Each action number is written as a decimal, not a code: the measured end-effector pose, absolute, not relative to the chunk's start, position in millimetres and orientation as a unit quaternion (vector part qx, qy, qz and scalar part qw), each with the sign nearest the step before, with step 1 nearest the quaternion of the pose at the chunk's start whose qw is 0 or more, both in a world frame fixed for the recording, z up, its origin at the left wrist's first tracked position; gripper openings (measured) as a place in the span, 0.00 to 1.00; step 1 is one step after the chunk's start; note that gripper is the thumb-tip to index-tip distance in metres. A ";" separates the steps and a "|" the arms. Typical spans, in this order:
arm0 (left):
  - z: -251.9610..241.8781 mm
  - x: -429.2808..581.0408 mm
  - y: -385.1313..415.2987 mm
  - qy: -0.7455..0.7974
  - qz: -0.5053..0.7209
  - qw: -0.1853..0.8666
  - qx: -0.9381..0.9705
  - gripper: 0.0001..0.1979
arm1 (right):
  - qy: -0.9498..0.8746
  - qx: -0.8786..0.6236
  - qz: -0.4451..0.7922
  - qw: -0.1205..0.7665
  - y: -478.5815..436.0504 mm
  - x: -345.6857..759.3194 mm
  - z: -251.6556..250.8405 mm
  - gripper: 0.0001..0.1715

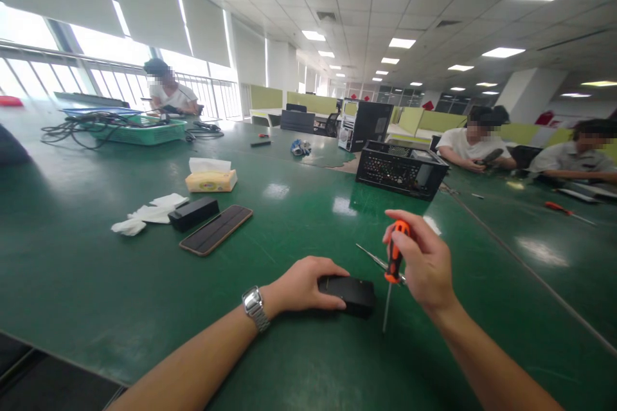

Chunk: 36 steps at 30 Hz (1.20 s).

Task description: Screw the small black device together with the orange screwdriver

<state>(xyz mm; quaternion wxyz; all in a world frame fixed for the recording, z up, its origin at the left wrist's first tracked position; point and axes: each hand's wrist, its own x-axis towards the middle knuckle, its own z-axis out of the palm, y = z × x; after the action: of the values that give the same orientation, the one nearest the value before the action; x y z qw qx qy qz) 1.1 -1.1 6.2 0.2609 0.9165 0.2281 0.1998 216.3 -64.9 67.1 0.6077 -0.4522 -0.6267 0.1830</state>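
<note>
Squarely on a broad green table [96, 282], a person's left hand [304, 285], a steel watch [255, 308] on its wrist, curls its fingers over one end of a small, matte black box [355, 295] with rounded corners. Just beside it, the right hand [427, 266] pinches an orange-and-black screwdriver [394, 258], its shaft pointing down.

Small flat black box [355, 296]; orange-handled screwdriver [393, 268] upright just beside it, tip down.
</note>
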 end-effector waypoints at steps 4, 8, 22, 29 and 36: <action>5.7 0.8 -1.2 0.231 0.201 0.254 0.917 0.27 | -0.639 -0.579 0.212 0.460 -45.3 243.4 68.2 0.17; 5.2 1.0 -0.5 0.226 0.198 0.257 0.919 0.26 | -0.752 -0.607 0.161 0.203 -29.7 253.3 47.3 0.15; -1.4 12.8 -11.4 0.208 0.221 0.167 0.938 0.32 | -0.787 -0.612 0.072 0.014 -24.7 242.8 20.1 0.16; -3.7 17.4 -12.6 0.218 0.227 0.166 0.934 0.26 | -0.744 -0.661 0.057 0.082 -18.3 259.5 26.2 0.14; 2.2 9.4 -5.4 0.259 0.218 0.192 0.921 0.26 | -0.716 -0.682 0.119 0.090 -8.4 286.3 4.9 0.09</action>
<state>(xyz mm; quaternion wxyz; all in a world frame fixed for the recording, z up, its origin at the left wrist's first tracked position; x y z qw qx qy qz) 9.4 -5.4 2.2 0.1921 0.9212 0.2588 0.2180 286.3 -8.4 4.9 0.0900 -0.6822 -0.7158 0.1188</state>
